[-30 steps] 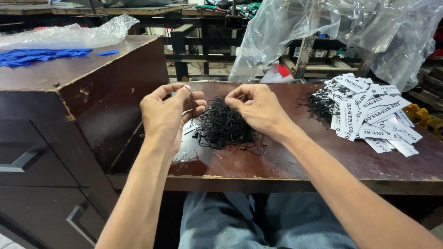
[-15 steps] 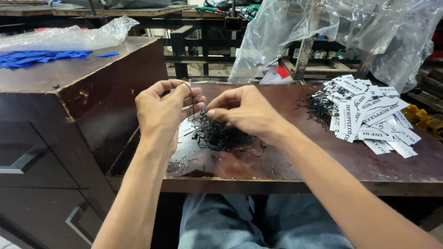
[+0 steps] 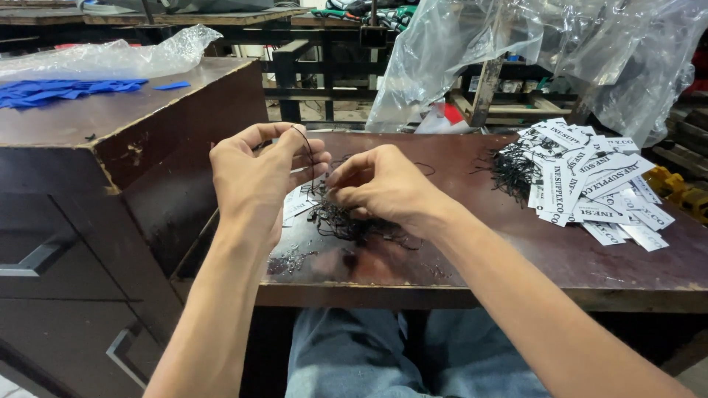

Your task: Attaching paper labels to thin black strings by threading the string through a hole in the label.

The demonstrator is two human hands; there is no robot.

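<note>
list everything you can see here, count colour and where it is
black strings: one tangled pile, black, on the brown table under the hands
single string: one, black, looped over the left hand's fingers
white tags: one heap, too many to count, white with black print and black strings attached, right side of the table
loose tags: a few, white, on the table behind the left hand
brown table: one, dark brown, worn front edge, in front of the person
cabinet: one, dark brown with drawers, at left
blue pieces: one flat pile, blue, on the cabinet top
clear plastic bags: several, transparent, behind the table and on the cabinet
left hand: raised, pinching the single string
right hand: fingers in the string pile
</note>
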